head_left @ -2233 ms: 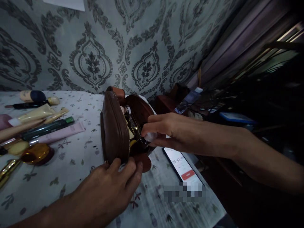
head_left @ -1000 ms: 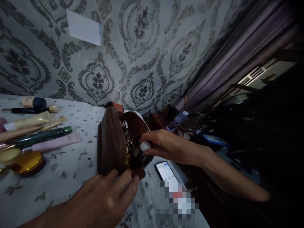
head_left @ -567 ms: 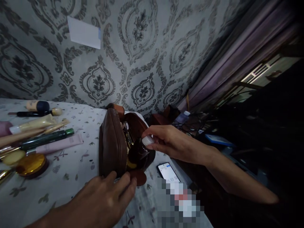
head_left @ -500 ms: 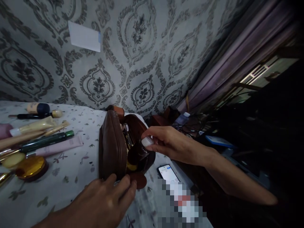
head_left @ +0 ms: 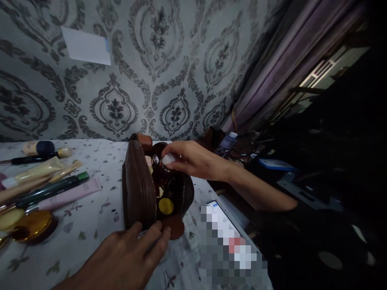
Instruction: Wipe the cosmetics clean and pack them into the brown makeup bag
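Observation:
A brown bag [head_left: 137,181] stands unzipped on the patterned cloth, its opening facing right. My right hand [head_left: 193,161] pinches the whitish cap of a dark bottle [head_left: 168,160] at the back part of the opening; the bottle's lower part is hard to see in the shadow. A round yellow item [head_left: 166,206] and other small things lie inside the bag. Near its front end, my left hand [head_left: 130,249] rests with fingers apart against the bag's base, beside a brown flap [head_left: 173,227], holding nothing.
Tubes, brushes, a green tube [head_left: 51,189], a beige bottle with a dark cap [head_left: 38,148] and a gold compact [head_left: 34,226] lie at the left. A phone [head_left: 223,221], partly pixelated, lies right of the bag. A clear bottle [head_left: 227,143] stands behind, near cables.
My right hand has moved left and back with the dark bottle, further over the bag's rear part. The yellow item now shows more fully. The view has shifted slightly.

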`<act>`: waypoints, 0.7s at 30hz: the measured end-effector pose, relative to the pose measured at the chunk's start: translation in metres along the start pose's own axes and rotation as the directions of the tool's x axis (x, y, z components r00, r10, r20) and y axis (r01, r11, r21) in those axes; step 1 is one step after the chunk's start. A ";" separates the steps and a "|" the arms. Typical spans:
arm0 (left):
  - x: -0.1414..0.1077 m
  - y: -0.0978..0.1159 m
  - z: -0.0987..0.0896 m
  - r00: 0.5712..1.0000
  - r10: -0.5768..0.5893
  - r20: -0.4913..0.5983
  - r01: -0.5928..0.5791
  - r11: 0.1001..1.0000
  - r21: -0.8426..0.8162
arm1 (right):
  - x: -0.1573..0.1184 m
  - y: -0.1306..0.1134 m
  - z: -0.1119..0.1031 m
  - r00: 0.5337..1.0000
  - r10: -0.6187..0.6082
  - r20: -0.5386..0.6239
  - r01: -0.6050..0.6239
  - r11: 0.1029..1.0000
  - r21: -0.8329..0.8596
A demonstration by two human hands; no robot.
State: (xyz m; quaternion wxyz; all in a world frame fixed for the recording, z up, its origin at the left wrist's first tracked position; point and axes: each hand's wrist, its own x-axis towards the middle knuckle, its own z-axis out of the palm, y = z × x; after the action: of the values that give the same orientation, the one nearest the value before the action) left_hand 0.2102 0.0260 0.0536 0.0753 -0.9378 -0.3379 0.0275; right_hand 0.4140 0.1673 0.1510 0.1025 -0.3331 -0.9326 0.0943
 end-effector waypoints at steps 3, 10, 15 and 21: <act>-0.002 -0.002 0.001 1.000 -0.003 0.014 0.002 1.000 0.030 | 0.002 -0.002 0.004 0.999 -0.027 0.033 0.027 1.000 0.011; -0.004 -0.009 0.002 0.999 0.021 -0.031 -0.015 0.986 0.167 | -0.006 -0.012 0.010 0.996 -0.080 0.029 0.078 0.995 0.066; -0.006 -0.010 0.006 0.996 0.042 -0.076 -0.030 0.987 0.158 | -0.013 -0.026 0.025 0.998 0.006 0.068 -0.010 0.998 0.063; -0.014 -0.010 0.019 0.993 0.063 -0.098 -0.047 0.986 0.163 | -0.017 -0.029 0.036 0.998 0.047 0.043 -0.051 0.993 0.103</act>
State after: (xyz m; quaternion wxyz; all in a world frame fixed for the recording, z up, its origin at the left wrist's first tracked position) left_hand 0.1913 0.0272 0.0367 0.1668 -0.9378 -0.3043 0.0085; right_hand 0.4000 0.1299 0.1210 0.0983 -0.3481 -0.9198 0.1521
